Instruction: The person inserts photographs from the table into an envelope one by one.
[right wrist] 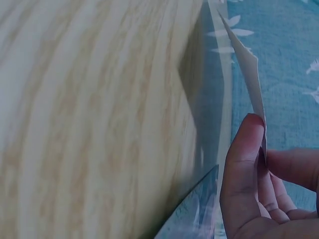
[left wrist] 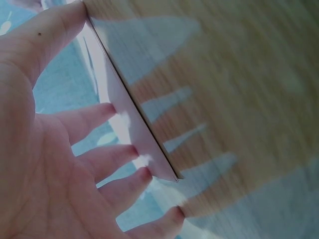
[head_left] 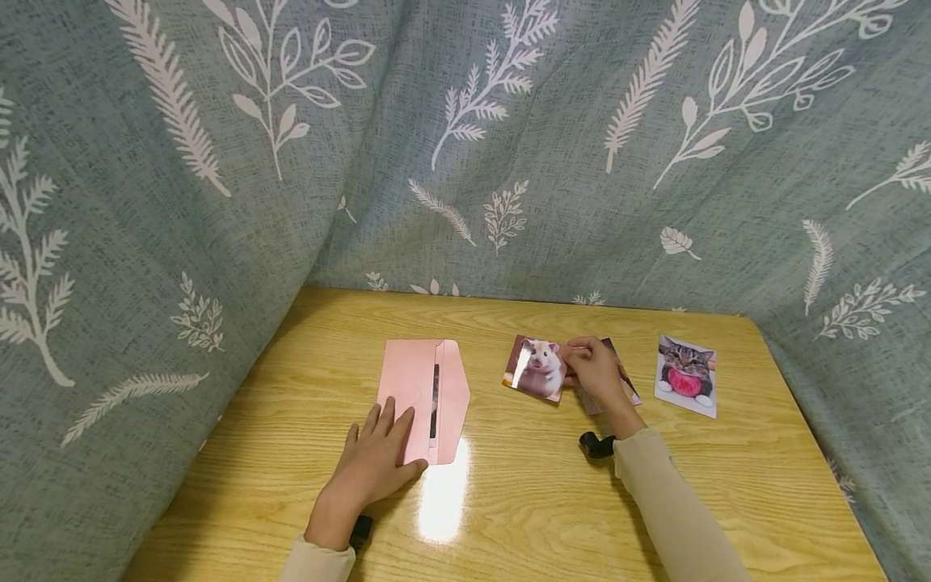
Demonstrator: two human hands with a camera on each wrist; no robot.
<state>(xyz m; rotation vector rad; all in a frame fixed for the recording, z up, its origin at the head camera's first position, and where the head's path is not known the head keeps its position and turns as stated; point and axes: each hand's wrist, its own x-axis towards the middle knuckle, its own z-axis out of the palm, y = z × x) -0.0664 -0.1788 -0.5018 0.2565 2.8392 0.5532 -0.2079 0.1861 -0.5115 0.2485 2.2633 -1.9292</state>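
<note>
A pink envelope [head_left: 407, 364] lies with its pointed flap [head_left: 454, 404] unfolded to the right; a dark picture edge [head_left: 435, 396] shows along its opening. My left hand [head_left: 378, 453] rests on the envelope's near left part, fingers spread and straight, and in the left wrist view the fingertips [left wrist: 144, 173] lie along it. My right hand [head_left: 598, 372] pinches a hamster photo [head_left: 538, 368] by its right edge between thumb and forefinger. Seen from the right wrist, this photo [right wrist: 246, 62] is edge-on, raised off the table. Another photo [head_left: 631, 388] lies beneath the right hand, mostly hidden.
To the right lies a photo of a cat with a pink round thing [head_left: 686, 380]. The wooden table [head_left: 538, 501] ends at a green leaf-patterned cloth [head_left: 407, 218] at the back and sides. Black straps [head_left: 596, 445] sit at both wrists.
</note>
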